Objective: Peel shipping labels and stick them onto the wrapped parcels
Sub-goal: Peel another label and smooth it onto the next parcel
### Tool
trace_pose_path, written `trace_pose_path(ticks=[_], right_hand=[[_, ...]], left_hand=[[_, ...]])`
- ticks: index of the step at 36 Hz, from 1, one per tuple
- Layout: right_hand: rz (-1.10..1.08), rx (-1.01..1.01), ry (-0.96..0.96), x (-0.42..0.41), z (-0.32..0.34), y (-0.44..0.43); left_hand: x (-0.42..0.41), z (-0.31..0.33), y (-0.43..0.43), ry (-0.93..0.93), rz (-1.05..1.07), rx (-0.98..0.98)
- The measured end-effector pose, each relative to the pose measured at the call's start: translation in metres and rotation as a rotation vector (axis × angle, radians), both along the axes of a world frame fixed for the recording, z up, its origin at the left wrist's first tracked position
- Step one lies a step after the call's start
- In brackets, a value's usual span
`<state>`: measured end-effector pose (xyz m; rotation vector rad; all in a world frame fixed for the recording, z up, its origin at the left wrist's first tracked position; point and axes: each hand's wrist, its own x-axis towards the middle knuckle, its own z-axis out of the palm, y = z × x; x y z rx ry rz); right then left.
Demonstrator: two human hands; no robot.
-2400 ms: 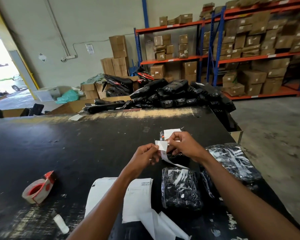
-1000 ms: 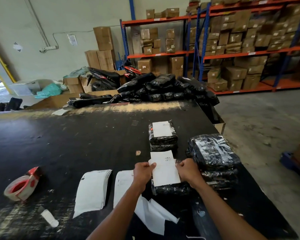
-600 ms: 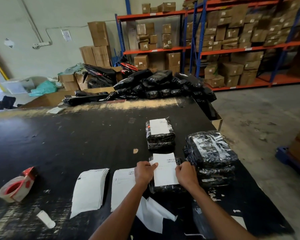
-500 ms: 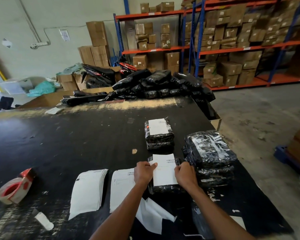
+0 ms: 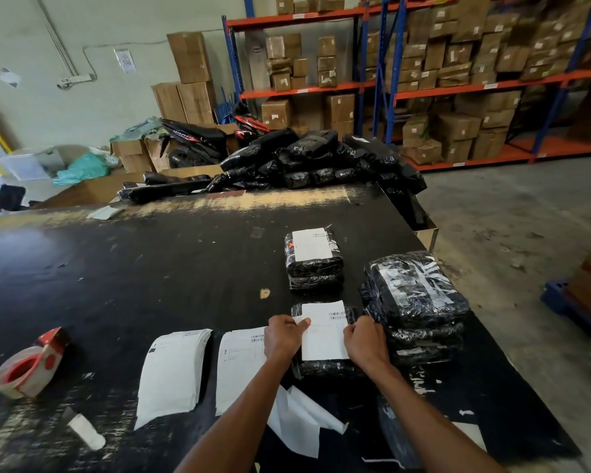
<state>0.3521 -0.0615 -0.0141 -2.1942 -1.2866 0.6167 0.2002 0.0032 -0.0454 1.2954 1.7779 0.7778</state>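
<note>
On the desk (image 5: 151,268), near edge, a wrapped parcel (image 5: 325,367) carries a shipping label (image 5: 325,331). Left hand (image 5: 284,336) and right hand (image 5: 364,339) pinch its side edges, fingers closed. Step: sticking. Next, in my judgement: flatten the label without creases.

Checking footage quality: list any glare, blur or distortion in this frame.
Head view: wide-angle bending bows the shelving uprights; daylight glare sheens the table at left; the tape dispenser and near edges are smeared; label barcode visible, text unreadable.

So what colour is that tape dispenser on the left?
Red and white tape dispenser, clearest in the head view.
</note>
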Motion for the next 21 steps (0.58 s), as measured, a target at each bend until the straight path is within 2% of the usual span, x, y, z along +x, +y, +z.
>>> trace_pose_path(ticks=[5, 9, 12, 15, 18, 21], right_hand=[[0.073, -0.081, -0.065, 0.001, 0.009, 0.001], [0.174, -0.170, -0.319, 0.000, 0.028, 0.004], [0.271, -0.121, -0.434, -0.004, 0.043, 0.014], [0.426, -0.083, -0.395, -0.012, 0.040, 0.029], [0.589, -0.212, -0.313, -0.017, 0.019, 0.041], [0.631, -0.273, -0.301, -0.017, 0.000, 0.046]], left_hand=[[-0.002, -0.003, 0.003, 0.015, -0.011, -0.008], [-0.003, -0.004, 0.004, 0.027, -0.016, -0.011], [-0.002, -0.004, 0.004, 0.032, -0.009, -0.016], [-0.002, -0.001, 0.001, 0.041, -0.012, -0.003], [-0.004, 0.000, 0.001, 0.028, -0.016, 0.002], [-0.008, 0.000, 0.003, -0.013, -0.049, 0.001]])
